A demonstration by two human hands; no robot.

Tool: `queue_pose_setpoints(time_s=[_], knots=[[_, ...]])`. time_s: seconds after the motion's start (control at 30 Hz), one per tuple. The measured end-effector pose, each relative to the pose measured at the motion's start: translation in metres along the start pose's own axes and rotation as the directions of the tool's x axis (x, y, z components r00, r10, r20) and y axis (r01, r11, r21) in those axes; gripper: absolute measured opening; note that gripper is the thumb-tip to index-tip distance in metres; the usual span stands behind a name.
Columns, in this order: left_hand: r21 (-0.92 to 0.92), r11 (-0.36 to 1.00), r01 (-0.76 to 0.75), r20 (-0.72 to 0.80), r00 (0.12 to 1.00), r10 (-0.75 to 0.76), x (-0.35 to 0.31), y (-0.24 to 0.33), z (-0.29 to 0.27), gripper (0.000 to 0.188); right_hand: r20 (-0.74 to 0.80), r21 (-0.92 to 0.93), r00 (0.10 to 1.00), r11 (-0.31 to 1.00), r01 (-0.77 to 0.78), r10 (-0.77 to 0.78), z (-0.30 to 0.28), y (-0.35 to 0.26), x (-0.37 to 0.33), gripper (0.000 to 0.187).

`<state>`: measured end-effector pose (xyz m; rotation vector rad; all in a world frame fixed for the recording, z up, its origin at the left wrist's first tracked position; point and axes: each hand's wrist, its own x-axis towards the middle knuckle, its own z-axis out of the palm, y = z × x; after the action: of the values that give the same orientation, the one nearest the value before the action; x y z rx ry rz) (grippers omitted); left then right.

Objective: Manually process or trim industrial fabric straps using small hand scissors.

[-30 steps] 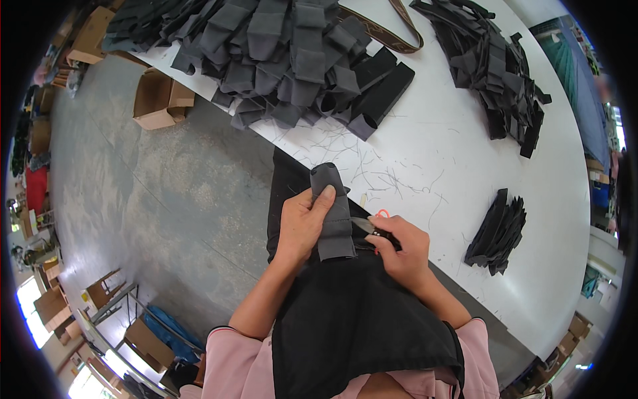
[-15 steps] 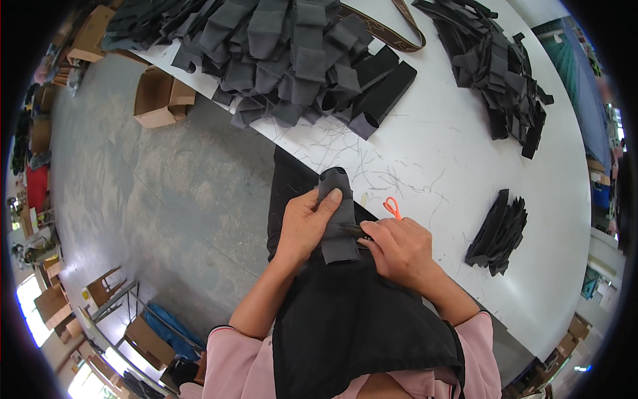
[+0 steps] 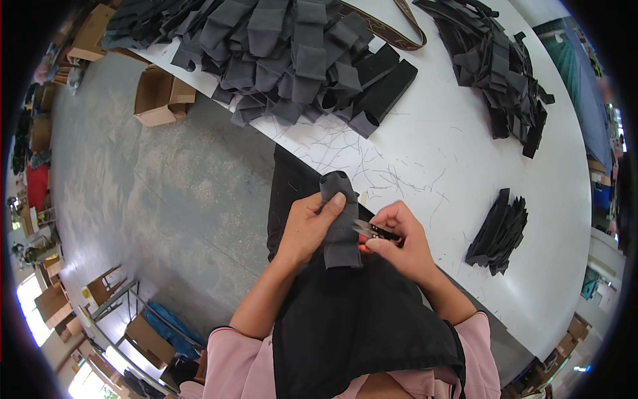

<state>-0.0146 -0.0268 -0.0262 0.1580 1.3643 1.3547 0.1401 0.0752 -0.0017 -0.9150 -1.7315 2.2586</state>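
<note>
My left hand [image 3: 304,229] is closed on a dark grey folded fabric strip [image 3: 341,247], thumb on top near its far end. The strip hangs over my black apron [image 3: 359,319], beside the table edge. In my right hand [image 3: 411,245] is a pair of thread snips [image 3: 384,233] with a black body and short metal blades. The blades point left, apart from each other, at the right edge of the strip. Something orange-red shows below the snips by my fingers, probably their finger loop.
On the white table [image 3: 419,139] lie a large heap of grey fabric pieces [image 3: 272,60], another dark pile [image 3: 495,73] at the far right and a small black stack [image 3: 498,233]. Loose threads are scattered near the edge. An open cardboard box [image 3: 159,100] stands left on the floor.
My right hand has turned, so the snips' blades and body now show and the orange loop has swung down toward my fingers. The fabric strip has shifted slightly right and nearer.
</note>
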Motion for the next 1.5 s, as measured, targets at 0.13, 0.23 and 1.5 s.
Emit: queue_pose_setpoints(time_s=[0.13,0.23,1.5], knots=[[-0.015,0.999,-0.037,-0.032,0.999,0.037,0.003,-0.005,-0.003,0.03,0.072,-0.681,0.913,0.649,0.34,-0.402,0.002,-0.011,-0.008,0.028],[0.006,0.999,-0.032,-0.031,0.999,0.032,0.001,-0.002,0.001,0.031,0.093,-0.73,0.883,0.572,0.375,-0.46,0.004,-0.012,-0.007,0.028],[0.14,0.988,-0.071,-0.022,0.997,0.075,-0.001,-0.003,0.007,0.031,-0.06,-0.656,0.815,0.638,0.403,-0.576,0.01,-0.007,-0.016,0.021]])
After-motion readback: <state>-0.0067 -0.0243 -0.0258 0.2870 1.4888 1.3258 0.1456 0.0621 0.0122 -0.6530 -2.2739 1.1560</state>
